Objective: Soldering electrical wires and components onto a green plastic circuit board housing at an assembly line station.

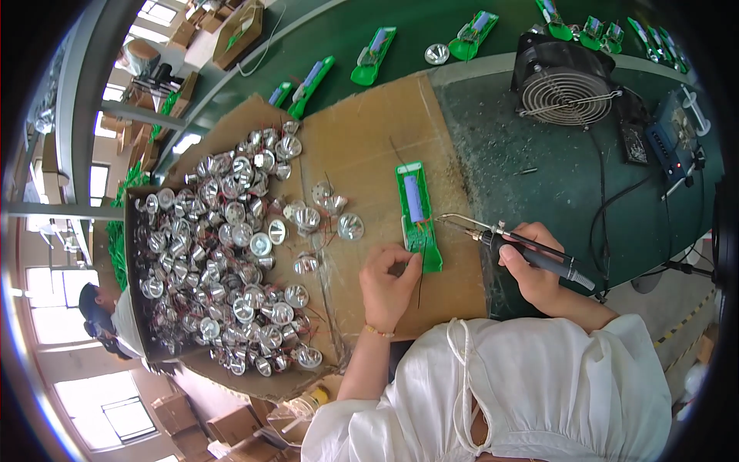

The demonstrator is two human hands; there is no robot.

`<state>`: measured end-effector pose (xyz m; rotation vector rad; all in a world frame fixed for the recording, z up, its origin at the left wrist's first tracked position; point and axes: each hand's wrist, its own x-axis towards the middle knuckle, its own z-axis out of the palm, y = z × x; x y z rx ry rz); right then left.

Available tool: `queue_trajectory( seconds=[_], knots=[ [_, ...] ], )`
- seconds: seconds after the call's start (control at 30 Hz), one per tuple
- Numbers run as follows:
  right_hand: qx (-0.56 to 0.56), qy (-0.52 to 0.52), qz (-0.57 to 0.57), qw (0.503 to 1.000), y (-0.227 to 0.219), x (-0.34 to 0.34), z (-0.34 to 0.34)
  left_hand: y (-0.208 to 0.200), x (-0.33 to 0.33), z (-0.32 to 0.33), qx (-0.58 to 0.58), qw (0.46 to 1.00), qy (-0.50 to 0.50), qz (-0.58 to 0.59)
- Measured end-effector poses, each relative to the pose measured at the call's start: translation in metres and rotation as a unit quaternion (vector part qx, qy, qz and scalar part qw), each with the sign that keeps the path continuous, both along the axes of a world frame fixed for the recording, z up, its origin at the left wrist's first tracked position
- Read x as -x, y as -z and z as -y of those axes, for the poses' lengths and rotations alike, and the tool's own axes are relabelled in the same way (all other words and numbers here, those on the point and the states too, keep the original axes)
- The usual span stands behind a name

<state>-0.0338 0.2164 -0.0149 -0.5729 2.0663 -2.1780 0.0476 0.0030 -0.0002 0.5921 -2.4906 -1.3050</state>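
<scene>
On the cardboard lies a green plastic housing (433, 259), holding a purple-blue cylindrical battery (413, 199) and some thin wires. My left hand (387, 286) is closed in a pinch at the housing's near end, on a thin black wire (419, 294) that trails toward me. My right hand (533, 266) is wrapped round a black soldering iron (531, 256) with a thin metal feed tube along it. The iron's tip points left, close to the housing's right edge just below the battery; whether it touches anything there cannot be made out.
A carton of silver reflector lamp heads (231, 231) stands left, several spilling onto the cardboard sheet (354, 138). A black fan (566, 96) and a blue soldering station (677, 138) sit far right. More green housings (375, 55) line the far belt. A person (115, 319) is at left.
</scene>
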Motion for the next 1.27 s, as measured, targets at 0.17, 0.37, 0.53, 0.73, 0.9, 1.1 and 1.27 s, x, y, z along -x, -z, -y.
queue_trajectory(
  seconds=[0.17,0.37,0.53,0.73,0.9,1.1,1.27],
  knots=[
    [0.003,0.053,-0.007,0.999,0.002,0.019,-0.02,-0.01,-0.004,0.011,-0.115,0.99,-0.032,0.072],
    [-0.015,0.086,0.035,0.996,0.017,0.031,-0.021,-0.027,0.075,0.025,-0.001,0.989,0.079,0.128],
    [-0.04,0.075,0.116,0.99,0.015,0.031,-0.019,-0.023,0.218,0.054,0.143,0.982,0.112,0.05],
    [-0.039,0.069,0.143,0.987,0.012,0.034,-0.022,-0.029,0.325,0.112,0.195,0.97,-0.063,-0.13],
    [-0.033,0.047,0.147,0.987,0.011,0.035,-0.023,-0.006,0.318,0.147,0.306,0.948,0.026,0.083],
    [-0.022,0.056,0.169,0.984,0.011,0.035,-0.019,-0.042,0.234,0.108,0.25,0.964,0.013,0.094],
    [-0.027,0.061,0.154,0.986,0.006,0.033,-0.018,-0.049,0.107,0.052,0.231,0.972,0.002,0.035]
  ],
)
